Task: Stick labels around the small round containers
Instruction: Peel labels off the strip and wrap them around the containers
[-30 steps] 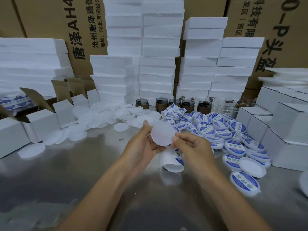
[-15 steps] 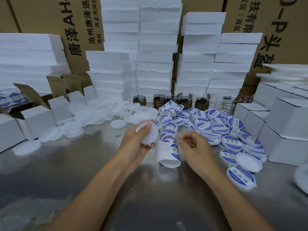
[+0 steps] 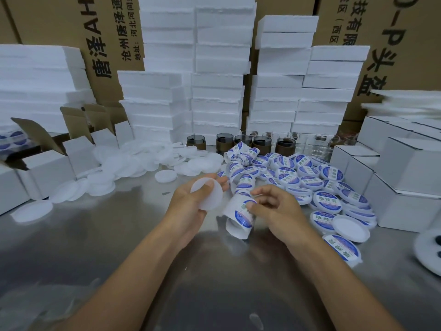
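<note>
My left hand [image 3: 191, 206] holds a small round white container [image 3: 210, 195] flat against its fingers, thumb on the face. My right hand [image 3: 279, 211] is just to the right, its thumb and fingers pinching at the curled strip of blue-and-white labels [image 3: 241, 211] that trails from the table up towards the back. Several labelled containers [image 3: 310, 180] lie heaped to the right. Several plain white containers [image 3: 133, 163] are spread out at the back left.
The work surface is a shiny metal table [image 3: 95, 235]. White cardboard boxes [image 3: 405, 177] stand at the right and open ones [image 3: 47, 168] at the left. Foam stacks [image 3: 214, 91] and dark jars [image 3: 260, 142] line the back. A white plate [image 3: 427, 249] sits at the right edge.
My right hand let go of the white container and dropped onto the label strip. My left hand kept the container and shifted it left and slightly down.
</note>
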Demonstrator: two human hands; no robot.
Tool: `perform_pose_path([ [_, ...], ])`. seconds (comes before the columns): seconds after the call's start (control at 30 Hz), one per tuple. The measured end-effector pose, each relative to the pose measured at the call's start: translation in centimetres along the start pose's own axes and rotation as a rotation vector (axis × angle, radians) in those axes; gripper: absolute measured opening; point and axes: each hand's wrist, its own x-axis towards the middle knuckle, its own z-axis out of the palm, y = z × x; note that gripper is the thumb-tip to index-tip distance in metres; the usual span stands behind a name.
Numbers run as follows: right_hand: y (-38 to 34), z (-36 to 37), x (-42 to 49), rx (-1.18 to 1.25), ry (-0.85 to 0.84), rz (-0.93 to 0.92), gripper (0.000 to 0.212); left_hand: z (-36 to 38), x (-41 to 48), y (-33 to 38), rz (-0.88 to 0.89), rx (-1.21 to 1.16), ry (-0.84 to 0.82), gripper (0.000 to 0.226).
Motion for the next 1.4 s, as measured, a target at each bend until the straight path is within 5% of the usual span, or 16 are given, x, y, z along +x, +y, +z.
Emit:
perform_pose_path([
  [0.23, -1.1, 0.6, -0.2, 0.153, 0.277, -0.207, 0.024, 0.3, -0.5, 0.8, 0.043, 0.049, -0.006, 0.016],
  [0.53, -0.6, 1.5, -0.5, 0.183, 0.246, -0.259, 0.026, 0.7, -0.8, 0.0, 0.055, 0.303, 0.012, 0.016],
  [0.9, -0.2, 1.4, -1.0, -0.746, 0.355, -0.680, 0.034, 0.9, -0.5, -0.1, 0.059, 0.237, 0.085, 0.017],
  [1.4, -0.2, 1.3, -1.0, -0.744, 0.185, -0.675, 0.018, 0.8, -0.9, 0.2, 0.047, 0.391, 0.083, 0.030],
])
